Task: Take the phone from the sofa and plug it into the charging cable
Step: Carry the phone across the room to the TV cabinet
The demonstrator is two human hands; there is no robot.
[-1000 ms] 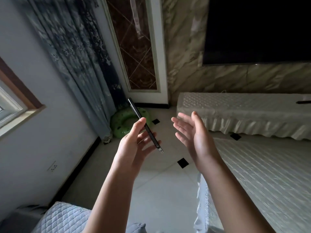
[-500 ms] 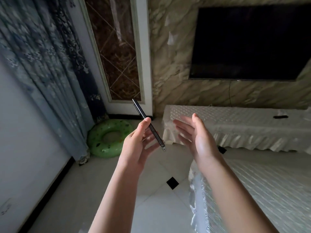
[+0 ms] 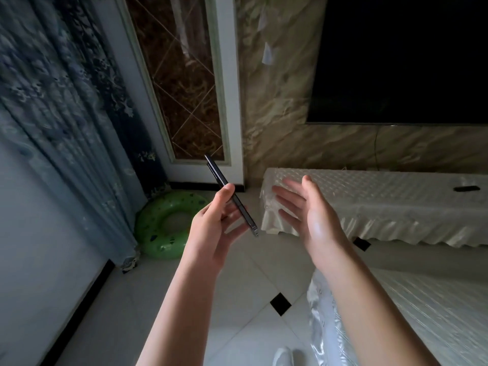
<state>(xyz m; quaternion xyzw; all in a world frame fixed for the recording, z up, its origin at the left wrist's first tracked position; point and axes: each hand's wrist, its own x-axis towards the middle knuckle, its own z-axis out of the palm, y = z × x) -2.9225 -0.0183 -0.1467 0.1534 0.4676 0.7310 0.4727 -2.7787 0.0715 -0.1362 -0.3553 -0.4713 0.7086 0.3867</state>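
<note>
My left hand [image 3: 211,228] holds a thin dark phone [image 3: 219,177] edge-on, thumb on one face and fingers on the other. The phone tilts up to the left, its lower end near the middle of the view. My right hand [image 3: 309,215] is raised just to the right of it, palm turned toward the phone, fingers spread and holding nothing. A gap separates it from the phone. A thin dark cable [image 3: 376,146] hangs down the wall under the TV; I cannot tell whether it is the charging cable.
A long low cabinet with a cream quilted cover [image 3: 369,204] stands under a wall-mounted TV [image 3: 401,59], with a small dark object [image 3: 466,188] on top. A covered table [image 3: 422,318] is at lower right. A green swim ring [image 3: 169,225] lies by the curtain [image 3: 66,114]. Tiled floor [image 3: 132,299].
The view has swung right and up, leaving the window and sofa corner and bringing the TV and cabinet in. Both hands keep their pose, phone still in the left.
</note>
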